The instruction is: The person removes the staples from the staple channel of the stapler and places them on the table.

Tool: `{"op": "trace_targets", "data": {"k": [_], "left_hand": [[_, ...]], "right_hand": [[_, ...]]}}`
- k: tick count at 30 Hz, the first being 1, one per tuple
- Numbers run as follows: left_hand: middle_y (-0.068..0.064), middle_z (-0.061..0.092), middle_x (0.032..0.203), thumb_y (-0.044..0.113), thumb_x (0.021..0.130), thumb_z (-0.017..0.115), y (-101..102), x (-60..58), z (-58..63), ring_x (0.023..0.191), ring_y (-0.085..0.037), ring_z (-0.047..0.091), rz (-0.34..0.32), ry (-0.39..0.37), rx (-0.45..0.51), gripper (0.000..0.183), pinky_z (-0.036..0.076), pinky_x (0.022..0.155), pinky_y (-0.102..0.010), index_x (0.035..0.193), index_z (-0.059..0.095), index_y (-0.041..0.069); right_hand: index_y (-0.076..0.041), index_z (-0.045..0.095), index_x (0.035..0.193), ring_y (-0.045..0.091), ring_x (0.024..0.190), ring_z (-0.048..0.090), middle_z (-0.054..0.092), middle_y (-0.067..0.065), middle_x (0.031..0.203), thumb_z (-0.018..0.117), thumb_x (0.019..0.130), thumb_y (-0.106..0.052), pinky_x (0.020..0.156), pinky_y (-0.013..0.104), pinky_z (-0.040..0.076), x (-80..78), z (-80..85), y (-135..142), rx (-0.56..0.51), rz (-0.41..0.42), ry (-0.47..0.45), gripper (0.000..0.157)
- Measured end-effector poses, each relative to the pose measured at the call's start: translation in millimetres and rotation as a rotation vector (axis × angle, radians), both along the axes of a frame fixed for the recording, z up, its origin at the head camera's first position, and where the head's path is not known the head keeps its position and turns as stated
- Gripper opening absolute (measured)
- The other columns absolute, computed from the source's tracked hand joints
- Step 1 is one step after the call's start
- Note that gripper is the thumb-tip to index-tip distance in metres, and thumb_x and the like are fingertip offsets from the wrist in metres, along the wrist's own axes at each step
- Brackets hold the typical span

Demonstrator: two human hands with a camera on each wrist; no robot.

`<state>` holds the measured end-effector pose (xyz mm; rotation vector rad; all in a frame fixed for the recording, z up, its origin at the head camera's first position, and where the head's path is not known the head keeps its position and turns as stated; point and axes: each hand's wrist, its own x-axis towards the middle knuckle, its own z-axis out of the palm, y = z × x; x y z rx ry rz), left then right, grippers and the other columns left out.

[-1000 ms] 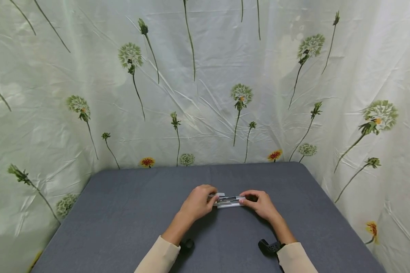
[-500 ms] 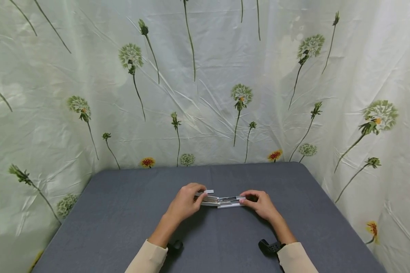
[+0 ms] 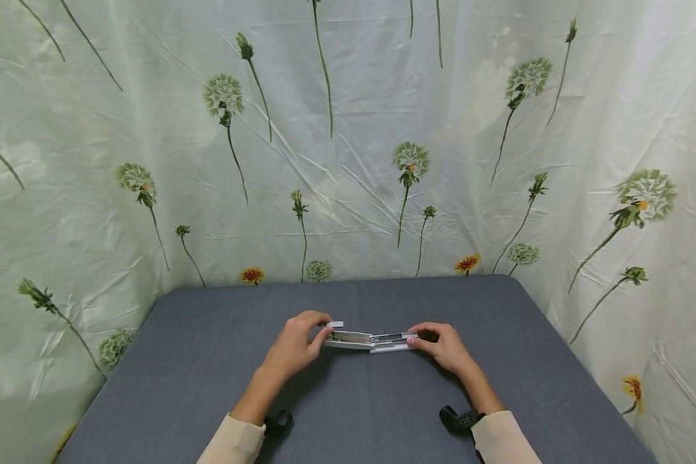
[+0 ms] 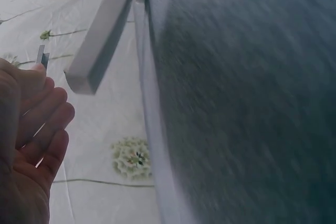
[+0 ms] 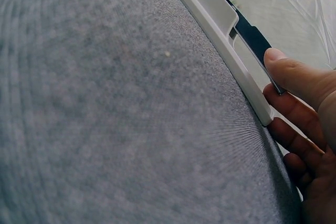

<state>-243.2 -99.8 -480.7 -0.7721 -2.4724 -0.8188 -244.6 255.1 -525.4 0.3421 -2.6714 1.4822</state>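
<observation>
A white-and-grey stapler [image 3: 390,347] lies unfolded in the middle of the table, its cover [image 3: 348,341] swung back to the left. My left hand [image 3: 294,343] is beside the far end of that cover. Between thumb and finger it pinches a short strip of staples [image 3: 335,324], whose channel-shaped end shows in the left wrist view, apart from the cover [image 4: 102,40]. My right hand [image 3: 443,347] grips the stapler's right end. In the right wrist view its thumb presses the dark metal magazine [image 5: 252,35], with fingers at the tip of the white base [image 5: 226,51].
A dark grey cloth covers the table [image 3: 220,335]. Behind it and along the sides hangs a pale curtain [image 3: 354,212] printed with dandelions. Black camera mounts [image 3: 458,420] sit on both wrists.
My left hand has moved left with the strip of staples, from over the stapler's middle to beyond its cover, which now shows. The right hand and the stapler stay in place.
</observation>
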Motion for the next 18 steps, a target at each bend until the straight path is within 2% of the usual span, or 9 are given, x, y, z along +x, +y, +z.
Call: {"op": "trace_targets", "data": {"k": [11,18], "left_hand": [[-0.002,0.076,0.103,0.015,0.09,0.081,-28,2.7,-8.7,0.097,-0.018,0.072,0.049,0.041,0.025,0.018,0.06,0.084,-0.04,0.106,0.077,0.008],[-0.003,0.077,0.101,0.016,0.089,0.082,-44,1.2,-12.4,0.094,-0.018,0.073,0.085,0.043,0.011,0.016,0.06,0.082,-0.041,0.104,0.079,0.011]], "right_hand": [[-0.015,0.079,0.107,0.008,0.082,0.061,0.076,0.004,0.101,0.083,0.089,-0.028,0.073,0.024,0.049,0.7,0.6,0,0.009,0.001,-0.014,0.023],[-0.014,0.079,0.106,0.007,0.08,0.061,0.076,0.004,0.099,0.083,0.088,-0.027,0.072,0.023,0.049,0.0,-0.2,1,-0.005,-0.003,-0.01,0.023]]}}
